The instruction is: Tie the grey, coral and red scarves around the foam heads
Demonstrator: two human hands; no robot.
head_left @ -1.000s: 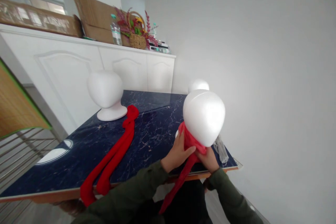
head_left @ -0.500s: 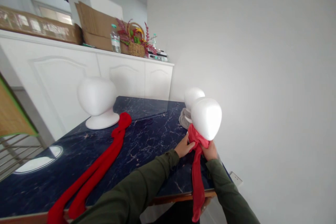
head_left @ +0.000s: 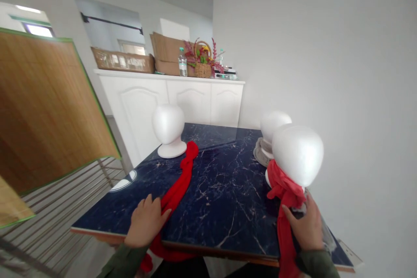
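Observation:
My left hand (head_left: 145, 220) is over the near left part of the table, fingers apart, its thumb across the edge of a long bright red scarf (head_left: 177, 189). That scarf runs from beside a white foam mannequin head (head_left: 168, 124) and over the table's front edge. My right hand (head_left: 306, 223) is open at the right, thumb and fingers spread beside a coral-red scarf (head_left: 283, 184). The coral scarf is wrapped and knotted around the neck of the nearest mannequin head (head_left: 298, 152), with its tail hanging down past the table edge.
Behind it stands another mannequin head (head_left: 273, 124) with grey fabric (head_left: 261, 152) around its base. The dark blue marbled table (head_left: 224, 208) meets a wall at right. A white cabinet (head_left: 140, 100) bears boxes, a bottle (head_left: 183, 63) and a flower basket (head_left: 203, 70). A metal rack (head_left: 65, 217) stands left.
My left hand has left the coral scarf and moved left to the bright red scarf. My right hand has loosened from the coral knot. The view has turned left.

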